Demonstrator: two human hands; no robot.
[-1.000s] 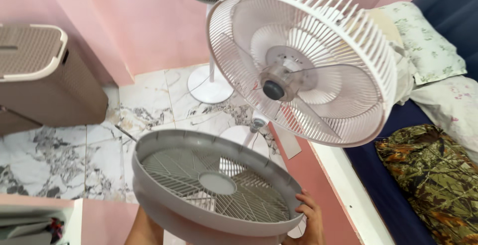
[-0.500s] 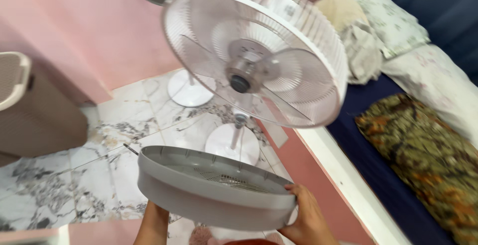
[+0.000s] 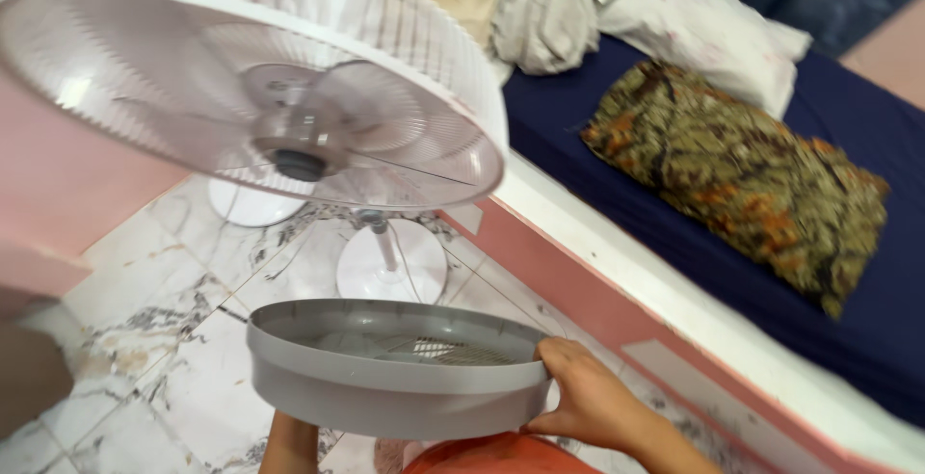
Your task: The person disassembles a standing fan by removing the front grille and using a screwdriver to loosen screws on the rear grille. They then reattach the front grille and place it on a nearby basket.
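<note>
The right hand [image 3: 588,402] clasped the rim of a grey fan grille [image 3: 395,368], held level above the marble floor [image 3: 145,339], beneath the white fan [image 3: 260,98]. The left forearm rose under the grille; whether that hand gripped it, I couldn't tell.

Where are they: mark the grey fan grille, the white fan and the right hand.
grey fan grille [image 3: 385,397], head view, outer wall.
white fan [image 3: 299,164], head view, centre hub.
right hand [image 3: 588,399], head view, back of hand.

Room held pink walls [image 3: 58,185], marble-patterned floor tiles [image 3: 145,339], navy-sheeted bed [image 3: 867,146], camouflage pillow [image 3: 742,175], white pillow [image 3: 694,21].
</note>
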